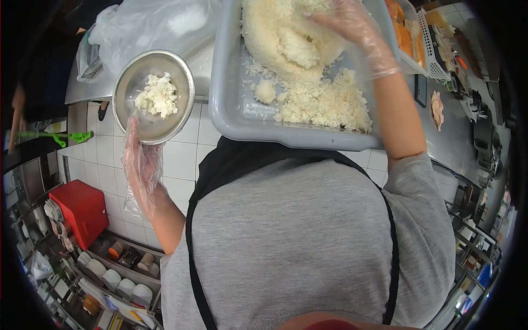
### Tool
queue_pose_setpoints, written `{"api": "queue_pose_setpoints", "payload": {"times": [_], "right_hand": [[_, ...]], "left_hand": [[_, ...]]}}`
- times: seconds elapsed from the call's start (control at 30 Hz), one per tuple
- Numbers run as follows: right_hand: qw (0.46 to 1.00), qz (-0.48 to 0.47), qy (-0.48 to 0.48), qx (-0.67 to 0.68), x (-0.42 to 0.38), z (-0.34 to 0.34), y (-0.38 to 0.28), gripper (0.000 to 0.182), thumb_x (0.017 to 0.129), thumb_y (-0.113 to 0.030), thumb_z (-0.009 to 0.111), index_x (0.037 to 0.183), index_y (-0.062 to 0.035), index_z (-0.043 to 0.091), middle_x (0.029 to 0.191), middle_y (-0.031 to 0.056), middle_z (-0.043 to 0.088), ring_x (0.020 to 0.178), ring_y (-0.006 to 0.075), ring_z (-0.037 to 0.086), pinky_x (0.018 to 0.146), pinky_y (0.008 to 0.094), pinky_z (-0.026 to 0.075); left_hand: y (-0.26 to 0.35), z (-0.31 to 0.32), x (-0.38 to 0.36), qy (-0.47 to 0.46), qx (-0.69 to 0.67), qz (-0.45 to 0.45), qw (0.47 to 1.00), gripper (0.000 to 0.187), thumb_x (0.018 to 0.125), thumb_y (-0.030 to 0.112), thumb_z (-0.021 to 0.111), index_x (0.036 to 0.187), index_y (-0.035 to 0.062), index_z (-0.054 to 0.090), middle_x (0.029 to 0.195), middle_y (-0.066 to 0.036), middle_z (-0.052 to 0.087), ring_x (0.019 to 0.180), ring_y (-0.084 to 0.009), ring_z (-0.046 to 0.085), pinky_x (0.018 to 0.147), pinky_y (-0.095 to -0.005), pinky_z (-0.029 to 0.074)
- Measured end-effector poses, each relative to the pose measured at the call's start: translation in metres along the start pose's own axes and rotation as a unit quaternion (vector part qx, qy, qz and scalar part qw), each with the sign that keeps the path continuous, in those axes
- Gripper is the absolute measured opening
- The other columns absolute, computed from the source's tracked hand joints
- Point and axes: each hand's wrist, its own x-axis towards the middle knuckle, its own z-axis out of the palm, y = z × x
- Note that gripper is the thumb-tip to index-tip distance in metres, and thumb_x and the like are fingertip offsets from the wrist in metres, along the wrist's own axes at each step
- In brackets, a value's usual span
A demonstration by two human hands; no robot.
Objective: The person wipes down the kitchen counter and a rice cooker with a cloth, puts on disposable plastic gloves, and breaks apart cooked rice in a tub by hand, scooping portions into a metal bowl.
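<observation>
My left hand (140, 159), in a loose clear plastic glove, grips the near rim of a round metal bowl (181, 118), thumb over the edge. In the bowl lies a small heap of white crumbly food (158, 94) that looks like cooked rice. My right hand (352, 25), in a clear glove, is over the far right part of a large grey plastic tub (231, 118). Its thumb is stretched out and apart; the top of the frame cuts off the other fingers. A big mound of the same white, rice-like food (324, 102) fills much of the tub.
Clear plastic bags (148, 33) lie on the metal counter (201, 71) at the left. Right of the tub are bread (401, 36) in a container, a white basket (434, 60) and a dark phone-like object (421, 91). A red box (82, 212) stands low at left.
</observation>
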Motion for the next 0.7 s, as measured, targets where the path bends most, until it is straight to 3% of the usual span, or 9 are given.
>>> {"api": "queue_pose_setpoints", "payload": {"times": [0.07, 0.13, 0.23, 0.33, 0.37, 0.43, 0.57, 0.63, 0.7], "right_hand": [[0.997, 0.069, 0.04, 0.017, -0.007, 0.015, 0.004, 0.068, 0.068, -0.029, 0.076, 0.122, 0.0011, 0.047, 0.116, 0.0207, 0.054, 0.106, 0.0334, 0.053, 0.093, 0.0373, 0.042], [0.973, -0.107, 0.019, -0.203, -0.012, 0.057, 0.037, 0.072, 0.07, -0.031, 0.074, 0.128, 0.0007, 0.044, 0.124, 0.0214, 0.05, 0.113, 0.0335, 0.05, 0.098, 0.0367, 0.039], [0.957, -0.214, 0.093, -0.174, -0.04, 0.049, 0.02, 0.052, 0.075, -0.042, 0.07, 0.113, -0.0088, 0.058, 0.108, 0.0106, 0.06, 0.101, 0.0259, 0.057, 0.095, 0.033, 0.045], [0.994, 0.034, -0.098, 0.037, -0.055, -0.012, 0.033, 0.056, 0.078, -0.046, 0.065, 0.118, -0.0073, 0.055, 0.116, 0.0123, 0.057, 0.109, 0.0286, 0.053, 0.098, 0.0361, 0.041], [0.994, 0.039, -0.097, 0.034, -0.061, -0.024, 0.04, 0.056, 0.078, -0.046, 0.065, 0.118, -0.0073, 0.055, 0.116, 0.0123, 0.057, 0.109, 0.0286, 0.053, 0.098, 0.0361, 0.041], [0.915, 0.104, -0.388, 0.033, -0.074, -0.037, 0.052, 0.057, 0.075, -0.033, 0.07, 0.122, -0.0054, 0.052, 0.123, 0.0137, 0.052, 0.116, 0.0309, 0.048, 0.1, 0.0388, 0.038], [0.909, 0.202, -0.308, 0.195, -0.141, 0.003, 0.062, 0.058, 0.068, -0.02, 0.074, 0.118, -0.0029, 0.051, 0.123, 0.0133, 0.051, 0.116, 0.0288, 0.046, 0.098, 0.0382, 0.039], [0.946, 0.028, -0.313, 0.081, -0.154, 0.027, 0.076, 0.055, 0.059, -0.012, 0.075, 0.109, -0.0036, 0.053, 0.117, 0.0124, 0.052, 0.112, 0.028, 0.048, 0.097, 0.0364, 0.039], [0.95, 0.027, -0.309, 0.025, -0.159, 0.028, 0.072, 0.053, 0.059, -0.013, 0.076, 0.106, -0.0045, 0.052, 0.115, 0.0122, 0.052, 0.111, 0.0286, 0.048, 0.097, 0.0364, 0.039]], "left_hand": [[0.001, 0.0, 0.002, -0.01, 0.004, 0.001, 1.0, 0.044, 0.09, 0.017, 0.058, 0.123, -0.0081, 0.045, 0.119, -0.018, 0.053, 0.106, -0.0225, 0.056, 0.084, -0.0312, 0.052], [0.002, -0.002, 0.004, -0.019, 0.006, 0.002, 1.0, 0.044, 0.09, 0.017, 0.057, 0.123, -0.008, 0.045, 0.119, -0.018, 0.053, 0.106, -0.0225, 0.056, 0.084, -0.0311, 0.051], [-0.001, -0.004, 0.008, -0.028, 0.015, -0.002, 0.999, 0.043, 0.09, 0.017, 0.058, 0.123, -0.0077, 0.045, 0.118, -0.018, 0.054, 0.104, -0.0224, 0.057, 0.084, -0.0316, 0.051], [0.002, -0.003, 0.009, -0.045, 0.015, 0.004, 0.999, 0.044, 0.09, 0.018, 0.058, 0.122, -0.009, 0.045, 0.117, -0.019, 0.055, 0.104, -0.0222, 0.058, 0.084, -0.0323, 0.052], [0.002, -0.003, 0.009, -0.05, 0.014, -0.001, 0.999, 0.044, 0.09, 0.018, 0.058, 0.122, -0.009, 0.045, 0.117, -0.019, 0.055, 0.104, -0.0222, 0.058, 0.084, -0.0323, 0.052], [0.002, -0.005, 0.009, -0.031, 0.047, 0.013, 0.998, 0.047, 0.089, 0.018, 0.059, 0.124, -0.0086, 0.043, 0.118, -0.019, 0.054, 0.105, -0.0239, 0.057, 0.085, -0.0339, 0.051], [0.002, -0.007, 0.013, -0.035, 0.03, 0.019, 0.999, 0.049, 0.09, 0.02, 0.057, 0.128, -0.0073, 0.04, 0.124, -0.02, 0.05, 0.11, -0.0259, 0.054, 0.088, -0.0354, 0.051], [0.003, -0.005, 0.012, -0.052, 0.024, 0.022, 0.998, 0.049, 0.09, 0.019, 0.056, 0.128, -0.0073, 0.039, 0.126, -0.02, 0.048, 0.112, -0.0263, 0.053, 0.091, -0.036, 0.05], [0.005, 0.0, 0.007, -0.043, 0.031, 0.041, 0.998, 0.048, 0.089, 0.017, 0.057, 0.128, -0.0065, 0.04, 0.126, -0.02, 0.048, 0.112, -0.0264, 0.053, 0.093, -0.0363, 0.049]]}}
